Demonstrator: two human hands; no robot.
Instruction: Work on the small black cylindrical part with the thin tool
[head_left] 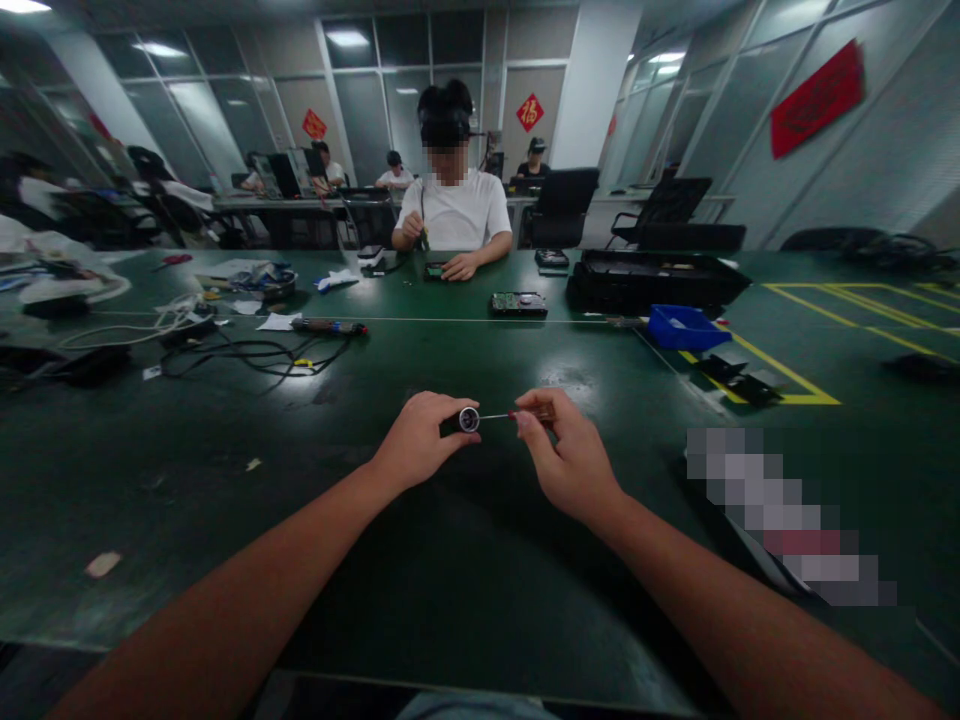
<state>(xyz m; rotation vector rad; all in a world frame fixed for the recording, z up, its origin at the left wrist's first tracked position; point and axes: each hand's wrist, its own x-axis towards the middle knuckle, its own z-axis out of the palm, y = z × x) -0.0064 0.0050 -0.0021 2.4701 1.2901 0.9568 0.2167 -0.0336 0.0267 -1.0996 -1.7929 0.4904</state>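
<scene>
My left hand [424, 437] is closed around a small dark cylinder [469, 419] with a silver ring at its round end, which faces me; its kind is not clear. My right hand [566, 450] grips a thin screwdriver [495, 416] by its handle, red at the front and partly hidden by my fingers. The metal shaft points left, its end at or very near the cylinder's right side; whether they touch I cannot tell. Both hands are above the green table [420, 590], near its middle.
Across the table a person [457, 215] handles a small device. A circuit board [519, 303], a black tray [652, 280] and a blue bin [686, 327] stand ahead. Cables [247, 355] and an electric screwdriver [330, 327] lie left; a blurred-out flat item [780, 520] lies right.
</scene>
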